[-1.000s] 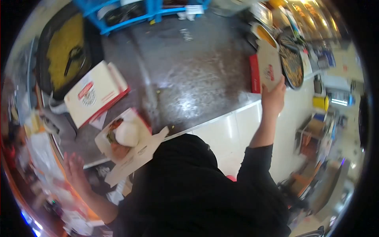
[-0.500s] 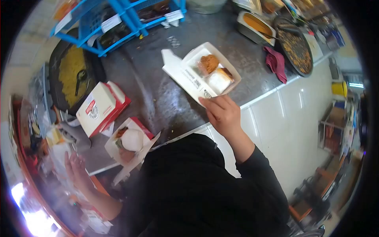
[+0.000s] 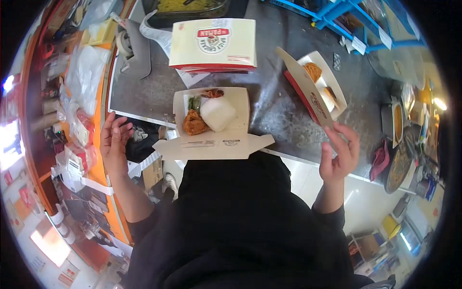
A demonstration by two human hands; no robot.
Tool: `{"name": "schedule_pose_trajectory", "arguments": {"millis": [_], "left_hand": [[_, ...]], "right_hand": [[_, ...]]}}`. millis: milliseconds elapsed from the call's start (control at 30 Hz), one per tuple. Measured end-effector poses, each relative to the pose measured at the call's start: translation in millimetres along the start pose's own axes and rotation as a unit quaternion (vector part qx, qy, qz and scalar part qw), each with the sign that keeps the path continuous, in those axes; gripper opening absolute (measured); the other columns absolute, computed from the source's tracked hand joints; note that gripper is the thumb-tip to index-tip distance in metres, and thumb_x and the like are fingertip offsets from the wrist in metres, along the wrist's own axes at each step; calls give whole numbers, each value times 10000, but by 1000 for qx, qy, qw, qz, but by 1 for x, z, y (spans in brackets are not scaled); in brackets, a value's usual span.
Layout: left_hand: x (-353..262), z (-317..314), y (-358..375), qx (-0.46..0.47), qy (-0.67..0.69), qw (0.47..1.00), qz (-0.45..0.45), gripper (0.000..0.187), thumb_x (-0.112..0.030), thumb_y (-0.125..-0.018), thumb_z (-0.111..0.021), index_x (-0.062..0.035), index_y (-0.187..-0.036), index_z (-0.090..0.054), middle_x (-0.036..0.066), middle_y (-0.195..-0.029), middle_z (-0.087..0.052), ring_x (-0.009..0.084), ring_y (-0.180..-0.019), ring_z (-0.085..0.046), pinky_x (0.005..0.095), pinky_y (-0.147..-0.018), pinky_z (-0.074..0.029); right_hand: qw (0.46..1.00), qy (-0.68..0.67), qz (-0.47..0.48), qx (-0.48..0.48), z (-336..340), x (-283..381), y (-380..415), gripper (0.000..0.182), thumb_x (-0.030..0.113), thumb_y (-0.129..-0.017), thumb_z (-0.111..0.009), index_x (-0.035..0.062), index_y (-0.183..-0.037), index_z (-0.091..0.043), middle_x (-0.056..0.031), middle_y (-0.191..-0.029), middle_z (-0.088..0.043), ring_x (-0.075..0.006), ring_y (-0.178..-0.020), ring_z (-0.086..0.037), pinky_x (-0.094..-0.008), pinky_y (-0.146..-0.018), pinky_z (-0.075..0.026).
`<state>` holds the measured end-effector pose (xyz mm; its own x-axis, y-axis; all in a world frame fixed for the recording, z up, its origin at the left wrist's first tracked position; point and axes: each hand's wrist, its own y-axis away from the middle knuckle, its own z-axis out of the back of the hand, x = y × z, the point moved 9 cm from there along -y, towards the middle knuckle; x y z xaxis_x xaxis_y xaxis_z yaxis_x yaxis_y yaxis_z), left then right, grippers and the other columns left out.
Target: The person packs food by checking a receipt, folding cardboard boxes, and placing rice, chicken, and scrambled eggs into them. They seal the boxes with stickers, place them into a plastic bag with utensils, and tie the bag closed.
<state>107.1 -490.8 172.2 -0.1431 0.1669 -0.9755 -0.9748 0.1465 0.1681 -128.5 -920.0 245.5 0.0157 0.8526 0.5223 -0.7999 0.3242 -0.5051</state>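
Note:
My right hand (image 3: 340, 151) is at the near corner of a raised cardboard lid (image 3: 308, 94), fingertips against its edge, thumb apart from it. That lid partly hides its food box (image 3: 334, 74), which holds a fried piece (image 3: 314, 72) and something white. My left hand (image 3: 115, 144) is empty, fingers apart, left of the counter's front edge. Between my hands sits an open food box (image 3: 240, 103) with white rice (image 3: 219, 114), fried chicken (image 3: 194, 123) and some greens. Its lid (image 3: 216, 147) lies toward me. Behind it is a closed red and cream box (image 3: 211, 45).
A tape dispenser (image 3: 137, 53) stands at the counter's left. Blue crates (image 3: 337, 21) and a tray of yellow food (image 3: 192, 6) are at the back. Toward the right are a red cloth (image 3: 380, 160), a pan (image 3: 400, 166) and a sauce container (image 3: 397, 118).
The view has turned left. The right box's lid has swung up from lying flat, and my right thumb is now away from it. My left hand remains empty.

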Motion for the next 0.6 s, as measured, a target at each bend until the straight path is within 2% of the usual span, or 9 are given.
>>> {"name": "schedule_pose_trajectory", "arguments": {"millis": [67, 100, 167, 233, 300, 367, 467, 500, 600], "left_hand": [[3, -1, 4, -12, 3, 1000, 6, 421, -180, -989, -508, -18, -1370, -428, 127, -1203, -575, 189, -1013, -607, 314, -886, -493], [4, -5, 2, 1, 24, 1000, -7, 415, -176, -988, -511, -11, -1361, -438, 131, -1192, -583, 190, -1014, -609, 311, -891, -491], [-6, -21, 0, 23, 28, 999, -28, 409, -175, -988, -510, -4, -1354, -445, 132, -1186, -587, 191, -1017, -608, 314, -903, -486], [-12, -34, -4, 51, 36, 997, -46, 402, -153, -982, -519, 7, -1345, -453, 137, -1179, -593, 193, -1027, -605, 321, -928, -475], [-22, -48, -5, 88, 21, 994, -61, 405, -133, -975, -528, 10, -1345, -450, 139, -1189, -591, 193, -1034, -602, 324, -934, -470], [-22, -51, -6, 118, 17, 991, -67, 409, -103, -963, -540, 15, -1344, -449, 146, -1204, -588, 199, -1058, -593, 331, -949, -457], [-13, -45, -5, 133, 55, 988, -60, 399, -77, -963, -527, 10, -1346, -451, 151, -1206, -590, 205, -1072, -588, 335, -950, -452], [-9, -42, -3, 136, 69, 987, -55, 443, -137, -954, -559, 30, -1347, -441, 156, -1212, -588, 220, -1077, -587, 345, -950, -447], [-23, -42, 14, 185, 99, 976, -54, 572, -293, -930, -596, 60, -1348, -427, 178, -1229, -578, 255, -1102, -580, 382, -973, -429]], "right_hand": [[999, -42, -3, 9, -5, 7, -14, 248, 52, -717, -717, 37, -965, -711, -137, -1003, -658, -259, -877, -619, -342, -786, -479], [997, -53, 22, 51, -19, 16, -36, 302, 82, -712, -741, 33, -1006, -695, -137, -1050, -648, -288, -933, -609, -350, -800, -483], [987, -37, 36, 151, -57, 43, -84, 494, 138, -707, -768, 47, -1168, -617, -154, -1181, -601, -327, -1059, -567, -386, -872, -466], [973, 59, 96, 200, -105, 61, -115, 713, 237, -714, -781, 98, -1340, -472, -161, -1299, -525, -348, -1166, -506, -431, -948, -424], [959, 80, 143, 229, -160, 56, -132, 892, 332, -676, -802, 138, -1423, -356, -178, -1376, -440, -361, -1231, -454, -502, -992, -372], [943, 145, 172, 243, -202, 42, -140, 958, 362, -642, -818, 143, -1436, -329, -187, -1379, -426, -374, -1233, -449, -540, -984, -365], [908, 190, 116, 354, -234, 31, -147, 1064, 380, -592, -843, 155, -1463, -276, -207, -1410, -383, -398, -1270, -410, -582, -994, -342], [889, 198, 82, 405, -242, 26, -146, 1100, 382, -575, -852, 160, -1473, -256, -214, -1425, -365, -407, -1288, -392, -594, -1001, -333], [861, 259, -32, 437, -241, 21, -147, 1090, 327, -595, -833, 187, -1488, -223, -194, -1472, -319, -394, -1351, -315, -534, -1053, -305]]}}
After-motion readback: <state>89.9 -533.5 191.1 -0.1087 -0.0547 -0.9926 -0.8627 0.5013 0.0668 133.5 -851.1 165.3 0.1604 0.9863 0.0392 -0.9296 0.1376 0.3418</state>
